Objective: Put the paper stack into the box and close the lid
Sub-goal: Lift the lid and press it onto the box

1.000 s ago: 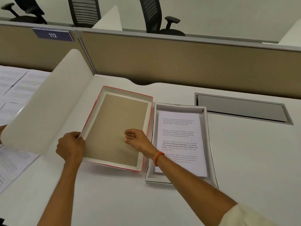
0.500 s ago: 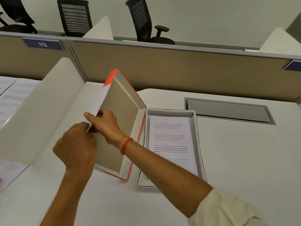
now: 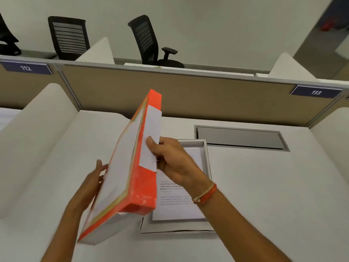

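The orange lid [image 3: 139,186] is up off the desk, tilted steeply on edge, with a white label across its top and side. My right hand [image 3: 173,163] grips its right side over the label. My left hand [image 3: 94,180] holds its left face from behind, fingers partly hidden. Behind and below the lid lies the open white box [image 3: 206,161] on the desk. The paper stack [image 3: 179,207] with printed text rests inside it, partly hidden by my right hand and the lid.
A curved white divider [image 3: 37,140] rises at the left, with printed sheets [image 3: 7,116] beyond it. A grey cable hatch [image 3: 239,138] sits behind the box. A tan partition [image 3: 207,95] closes the far edge of the desk, and another white divider [image 3: 334,140] stands at the right.
The lid, lying open-side up a second ago, has been lifted, turned over and carried right above the box's left edge. Both hands shifted their grip on it.
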